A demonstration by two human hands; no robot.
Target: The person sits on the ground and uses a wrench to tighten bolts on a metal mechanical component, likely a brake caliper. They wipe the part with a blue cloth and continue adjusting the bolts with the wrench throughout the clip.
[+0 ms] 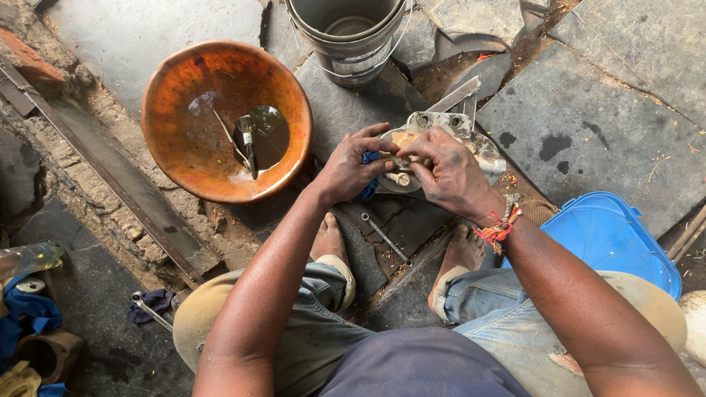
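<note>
Greasy fingers (pixel 413 151) of both hands pinch together over the metal part (pixel 441 125), left seemingly gripping a blue rag (pixel 370 176).

Floor (pixel 603 110) consisted of cracked, stained grey stone slabs with dirt-filled joints. A rusted metal strip (pixel 110 173) ran diagonally at left. Daylight was even, without harsh shadows.

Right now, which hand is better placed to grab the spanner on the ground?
Probably the left hand. It is nearer to the spanner, which lies just below it between the feet. The right hand sits farther over, gripping the metal part.
</note>
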